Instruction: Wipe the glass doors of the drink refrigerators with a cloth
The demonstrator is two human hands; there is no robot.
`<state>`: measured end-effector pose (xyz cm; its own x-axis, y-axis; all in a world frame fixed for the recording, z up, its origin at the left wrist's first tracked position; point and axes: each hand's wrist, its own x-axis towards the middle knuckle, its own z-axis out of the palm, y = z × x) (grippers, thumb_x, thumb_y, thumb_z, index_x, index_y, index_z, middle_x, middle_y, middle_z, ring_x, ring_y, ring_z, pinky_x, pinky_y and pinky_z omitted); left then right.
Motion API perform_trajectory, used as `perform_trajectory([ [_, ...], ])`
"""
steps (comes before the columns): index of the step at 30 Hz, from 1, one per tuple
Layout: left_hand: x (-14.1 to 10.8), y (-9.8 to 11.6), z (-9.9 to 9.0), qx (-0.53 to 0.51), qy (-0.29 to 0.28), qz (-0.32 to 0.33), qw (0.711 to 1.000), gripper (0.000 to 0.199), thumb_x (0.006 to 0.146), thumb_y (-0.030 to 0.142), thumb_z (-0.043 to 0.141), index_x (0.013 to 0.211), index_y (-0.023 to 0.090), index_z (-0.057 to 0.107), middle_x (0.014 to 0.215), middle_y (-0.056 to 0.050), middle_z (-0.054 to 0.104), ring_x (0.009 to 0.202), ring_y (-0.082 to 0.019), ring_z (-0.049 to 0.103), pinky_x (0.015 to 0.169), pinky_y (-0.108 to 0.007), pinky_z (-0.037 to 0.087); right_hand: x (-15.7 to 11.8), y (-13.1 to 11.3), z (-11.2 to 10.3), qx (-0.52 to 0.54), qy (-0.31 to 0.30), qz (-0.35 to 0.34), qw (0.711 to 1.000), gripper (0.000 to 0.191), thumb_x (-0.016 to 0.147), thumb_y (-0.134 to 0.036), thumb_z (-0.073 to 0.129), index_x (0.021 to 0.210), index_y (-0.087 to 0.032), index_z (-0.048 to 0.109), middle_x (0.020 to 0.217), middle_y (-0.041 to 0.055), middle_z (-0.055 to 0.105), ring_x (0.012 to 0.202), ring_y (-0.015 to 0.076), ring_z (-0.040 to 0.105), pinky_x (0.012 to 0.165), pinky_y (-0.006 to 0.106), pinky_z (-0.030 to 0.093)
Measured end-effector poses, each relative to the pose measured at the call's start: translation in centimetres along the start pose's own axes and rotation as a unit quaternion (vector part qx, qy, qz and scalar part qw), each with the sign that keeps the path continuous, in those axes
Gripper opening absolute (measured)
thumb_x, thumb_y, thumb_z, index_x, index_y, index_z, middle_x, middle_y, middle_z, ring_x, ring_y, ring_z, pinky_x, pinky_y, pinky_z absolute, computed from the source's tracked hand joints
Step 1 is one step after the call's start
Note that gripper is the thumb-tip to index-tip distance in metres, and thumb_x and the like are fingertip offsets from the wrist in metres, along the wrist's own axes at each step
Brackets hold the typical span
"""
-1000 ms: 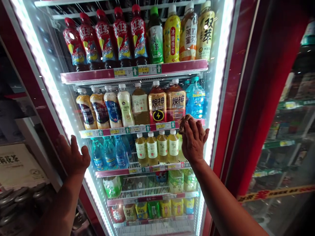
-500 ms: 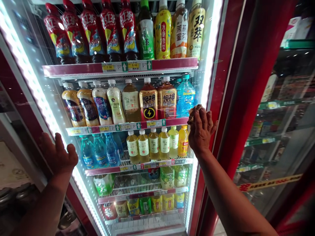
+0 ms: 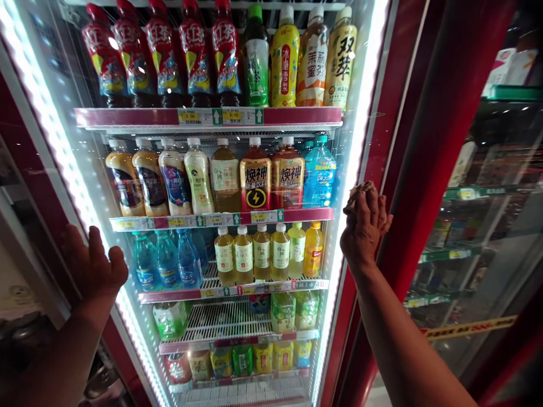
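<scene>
At the right edge of the cooler door (image 3: 382,113), our right hand (image 3: 363,234) grips a crumpled cloth (image 3: 357,195); on the left, our left hand (image 3: 94,265) spreads wide, nothing visible in it. Bottles (image 3: 255,175) stand beyond. How much is done or left, we can't tell.

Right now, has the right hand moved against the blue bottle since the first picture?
Yes, rightward: the right hand was below the blue bottle; now it is to its right.

Shop: lit drinks fridge (image 3: 207,117) with rows of bottles (image 3: 254,175), price tags (image 3: 231,115) on shelf edges, stocked shelves (image 3: 475,192) at right.
</scene>
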<state>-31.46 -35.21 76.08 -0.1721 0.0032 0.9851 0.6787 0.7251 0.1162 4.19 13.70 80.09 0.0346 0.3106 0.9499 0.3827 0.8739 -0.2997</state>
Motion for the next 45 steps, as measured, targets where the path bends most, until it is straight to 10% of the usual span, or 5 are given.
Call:
perform_trajectory([
  [20,-0.1,1.3,-0.6,-0.014,-0.011,-0.005,1.000,0.073,0.099,0.047,0.041,0.160,0.008,0.031,0.171,-0.021,0.014,0.158,-0.039,0.015,0.124,-0.067,0.007,1.6,0.2,-0.7,-0.015,-0.029,-0.052,0.998,0.053,0.102,-0.034,0.039,0.153,-0.025,0.047,0.162,0.0133,0.043,0.155,0.0319,0.028,0.124,0.065,0.016],
  [37,0.0,1.4,-1.0,-0.037,-0.025,-0.002,0.999,0.073,0.098,0.044,0.045,0.161,0.010,0.030,0.172,-0.020,0.011,0.159,-0.041,0.007,0.123,-0.070,0.003,3.7,-5.5,0.3,-0.003,0.009,0.005,1.000,0.056,0.099,-0.031,0.042,0.154,-0.023,0.044,0.165,0.0140,0.038,0.155,0.0327,0.027,0.120,0.069,0.020],
  [45,-0.2,1.1,-1.2,-0.071,-0.065,-0.030,0.995,0.072,0.097,0.045,0.047,0.159,0.011,0.034,0.172,-0.022,0.009,0.159,-0.040,0.003,0.122,-0.071,0.008,1.3,-8.0,1.0,-0.013,-0.046,-0.086,0.995,0.055,0.100,-0.033,0.040,0.154,-0.022,0.045,0.162,0.0148,0.042,0.156,0.0303,0.027,0.122,0.064,0.018],
])
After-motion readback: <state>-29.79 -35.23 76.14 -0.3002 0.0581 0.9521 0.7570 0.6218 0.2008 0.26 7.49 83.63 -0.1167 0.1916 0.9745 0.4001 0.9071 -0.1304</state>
